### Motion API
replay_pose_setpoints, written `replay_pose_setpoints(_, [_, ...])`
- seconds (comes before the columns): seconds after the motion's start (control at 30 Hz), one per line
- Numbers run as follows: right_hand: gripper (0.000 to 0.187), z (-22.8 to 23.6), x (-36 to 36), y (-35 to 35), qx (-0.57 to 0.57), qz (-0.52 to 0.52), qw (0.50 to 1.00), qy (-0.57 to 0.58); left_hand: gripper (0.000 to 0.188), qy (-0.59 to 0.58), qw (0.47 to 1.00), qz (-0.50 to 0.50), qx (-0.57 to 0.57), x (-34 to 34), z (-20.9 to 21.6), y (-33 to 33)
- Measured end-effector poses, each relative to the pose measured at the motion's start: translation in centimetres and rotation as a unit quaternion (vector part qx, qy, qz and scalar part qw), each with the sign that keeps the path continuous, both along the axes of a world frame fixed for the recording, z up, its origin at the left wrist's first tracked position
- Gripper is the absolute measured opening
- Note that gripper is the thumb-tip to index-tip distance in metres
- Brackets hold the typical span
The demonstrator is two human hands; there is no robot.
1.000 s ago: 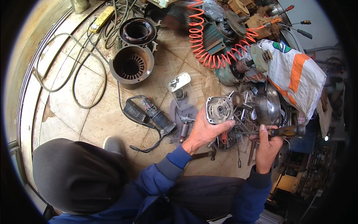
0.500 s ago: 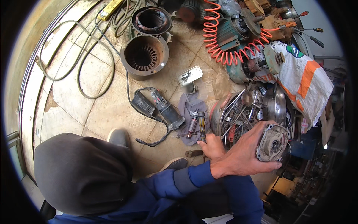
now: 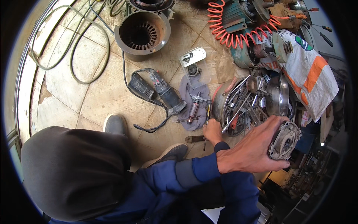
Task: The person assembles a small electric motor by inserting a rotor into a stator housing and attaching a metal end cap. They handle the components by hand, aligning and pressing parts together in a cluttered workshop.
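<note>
One round grey metal housing (image 3: 285, 140), with a bearing seat showing in its face, sits in the left hand (image 3: 253, 151). The fingers are spread over its top edge and the thumb is clamped under it, out past the right side of a metal basin (image 3: 222, 100) heaped with wrenches and loose tools. The right hand (image 3: 212, 131) is curled against the basin's near rim; I cannot tell what it pinches, if anything. Judging by the layout, the stripping-down looks largely done. The angle grinder (image 3: 164, 93) lies on the floor with its front end bare, and a small armature (image 3: 193, 110) rests apart from it on a grey cloth (image 3: 188, 93), among other small parts. Nothing appears to have been refitted yet. All of this lies on a worn tiled floor (image 3: 93, 100), not a counter, with the person's shoes (image 3: 113, 124) close by. Farther off stand a big ribbed motor shell (image 3: 141, 33), an orange coiled hose (image 3: 238, 35), looped grey cable (image 3: 74, 56) and a white-and-orange sack (image 3: 311, 74), so this reads as a crowded repair workshop.
</note>
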State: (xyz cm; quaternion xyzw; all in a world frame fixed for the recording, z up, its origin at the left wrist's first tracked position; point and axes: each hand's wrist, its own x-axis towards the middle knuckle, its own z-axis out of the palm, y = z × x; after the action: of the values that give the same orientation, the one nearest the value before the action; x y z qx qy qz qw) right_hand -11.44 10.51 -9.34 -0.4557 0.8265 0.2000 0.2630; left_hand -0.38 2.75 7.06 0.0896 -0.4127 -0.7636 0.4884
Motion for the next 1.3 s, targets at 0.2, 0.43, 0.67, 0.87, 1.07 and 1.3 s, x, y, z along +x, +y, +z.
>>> replay_pose_setpoints(0.2, [0.030, -2.2, -0.7, -0.3, -0.008, 0.036, 0.999, -0.008, 0.086, -0.005, 1.000, -0.014, -0.001, 0.0, -0.5, -0.3])
replay_pose_setpoints(0.43, [0.045, -1.6, 1.8, -3.9, -0.084, -0.034, 0.994, -0.065, 0.088, -0.024, 1.000, -0.004, 0.005, -0.2, -1.2, -0.8])
replay_pose_setpoints(0.67, [0.051, -5.2, 2.8, -4.1, -0.109, -0.058, 0.990, -0.064, 0.089, -0.027, 1.000, -0.001, 0.009, 0.0, -1.7, -1.6])
replay_pose_setpoints(0.87, [0.048, -5.4, 2.4, -4.4, -0.100, -0.050, 0.991, -0.073, 0.089, -0.037, 0.998, 0.042, 0.005, 0.3, -1.9, -2.1])
replay_pose_setpoints(1.07, [0.046, -0.9, -2.3, -3.1, -0.067, -0.042, 0.978, -0.194, 0.075, 0.017, 0.994, 0.072, 0.079, 2.5, -2.5, -5.0])
replay_pose_setpoints(1.3, [0.030, 17.8, -1.3, -3.6, -0.154, -0.204, 0.877, -0.406, 0.049, -0.102, 0.976, 0.089, 0.168, 6.3, -5.4, -7.8])
